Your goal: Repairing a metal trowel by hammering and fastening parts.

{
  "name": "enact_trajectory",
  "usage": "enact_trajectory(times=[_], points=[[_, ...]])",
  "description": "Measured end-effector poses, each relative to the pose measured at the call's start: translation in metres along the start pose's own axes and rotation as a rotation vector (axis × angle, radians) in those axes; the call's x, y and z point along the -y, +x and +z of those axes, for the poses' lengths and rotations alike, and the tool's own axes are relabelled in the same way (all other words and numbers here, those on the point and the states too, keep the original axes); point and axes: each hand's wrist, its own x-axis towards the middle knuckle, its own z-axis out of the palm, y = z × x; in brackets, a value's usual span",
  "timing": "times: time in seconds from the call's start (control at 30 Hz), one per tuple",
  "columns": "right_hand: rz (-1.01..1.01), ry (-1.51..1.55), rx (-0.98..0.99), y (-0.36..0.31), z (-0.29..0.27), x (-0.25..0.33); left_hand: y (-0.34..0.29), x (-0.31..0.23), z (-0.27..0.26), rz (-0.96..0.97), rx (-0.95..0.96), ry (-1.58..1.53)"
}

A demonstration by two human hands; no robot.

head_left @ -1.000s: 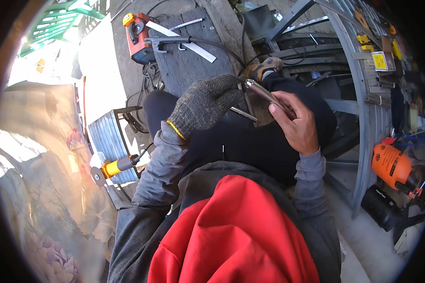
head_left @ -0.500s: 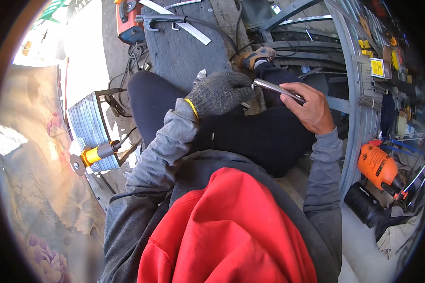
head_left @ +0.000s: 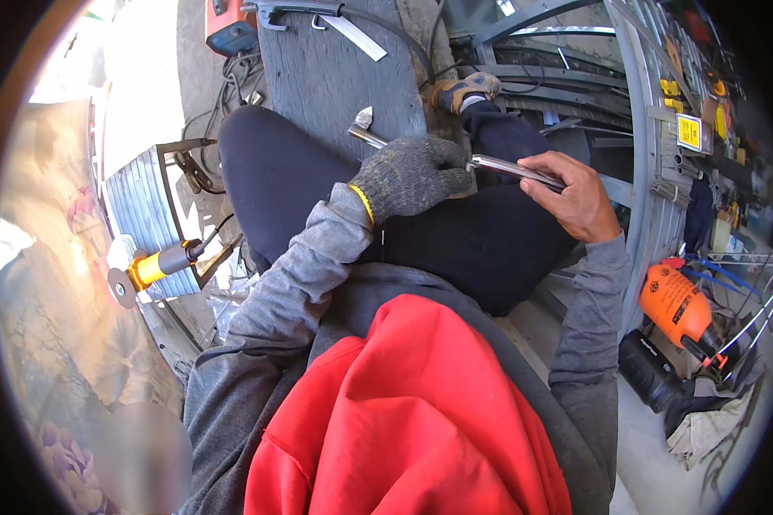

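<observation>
My left hand [head_left: 414, 176], in a dark grey knit glove with a yellow cuff, is above my lap. Its fingers are closed around a metal tube [head_left: 367, 136], whose end sticks out toward the wooden board. My bare right hand [head_left: 575, 193] grips a slim, shiny metal bar [head_left: 517, 166] between thumb and fingers. The tip of that bar comes up to the gloved fingertips; whether it touches them or the tube is hidden. A small jagged scrap of silvery metal [head_left: 364, 117] lies just beyond the tube's end.
Ahead lies a weathered wooden board [head_left: 343, 81] with a flat white strip [head_left: 352, 37] and a welding clamp [head_left: 294, 10]. A yellow angle grinder [head_left: 156, 268] is at left. An orange spray bottle [head_left: 680, 302] and a black bottle [head_left: 653, 369] are at right, beside a metal frame [head_left: 640, 129].
Both hands have shifted slightly right and down. More of the tube now shows beyond my left glove, and the bar in my right hand is tilted less. The whole view has moved a little.
</observation>
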Motion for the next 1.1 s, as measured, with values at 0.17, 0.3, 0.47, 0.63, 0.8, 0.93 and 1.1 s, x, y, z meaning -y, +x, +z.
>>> enact_trajectory(times=[0.17,0.3,0.47,0.63,0.8,0.93,1.1], points=[[0.014,0.039,0.055,0.001,-0.002,-0.003,0.001,-0.002,-0.002,-0.01,0.038,0.038],[0.112,0.078,0.105,0.005,-0.006,-0.001,0.007,-0.008,-0.01,-0.098,0.135,0.05],[0.156,0.041,0.116,0.006,-0.008,-0.002,0.016,-0.005,-0.016,-0.087,0.182,0.037],[0.11,0.039,0.099,0.008,-0.004,-0.005,0.018,-0.005,-0.017,-0.1,0.19,0.038],[0.064,0.032,0.068,0.006,-0.004,-0.003,0.018,-0.005,-0.016,-0.073,0.174,0.073],[-0.013,-0.074,0.002,0.005,-0.001,0.004,0.017,-0.002,-0.013,-0.036,0.138,0.039],[-0.073,-0.197,-0.047,0.0,0.0,0.011,0.011,0.01,0.003,0.045,0.069,-0.024]])
